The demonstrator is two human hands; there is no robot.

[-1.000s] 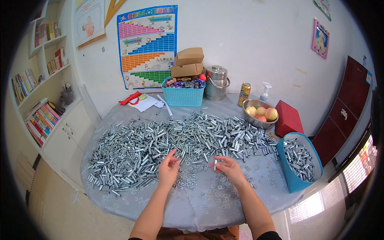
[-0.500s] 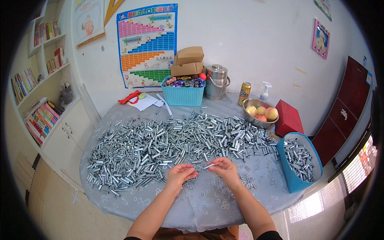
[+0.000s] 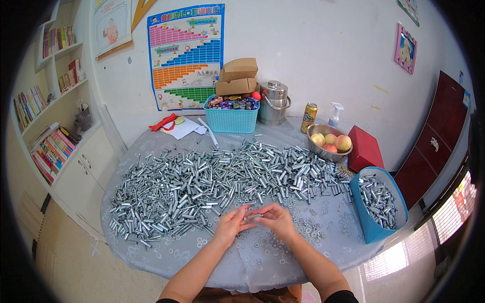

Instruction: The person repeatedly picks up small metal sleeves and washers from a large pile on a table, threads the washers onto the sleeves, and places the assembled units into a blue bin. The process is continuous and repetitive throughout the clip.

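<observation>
Fingers of both hands meet at the table's middle, pinching one small metal sleeve (image 3: 254, 216) between them; whether a washer or bolt goes on with it I cannot tell, the part being tiny in this view. A second ago the hands lay spread and apart on the cloth, picking among the loose pieces; now they have drawn together, which suggests one piece is being fitted to another.

From the left: a bookshelf (image 3: 50, 126), then the big heap of silvery metal sleeves (image 3: 202, 177) across the round table (image 3: 151, 252). The left hand (image 3: 231, 224) sits just below the heap's near edge, the right hand (image 3: 275, 222) touching it at the fingertips. Loose washers (image 3: 308, 230) lie beside the right hand. Farther right stand a bowl of peaches (image 3: 328, 144), a red box (image 3: 365, 149) and a blue bin (image 3: 376, 204) partly filled with metal pieces.
</observation>
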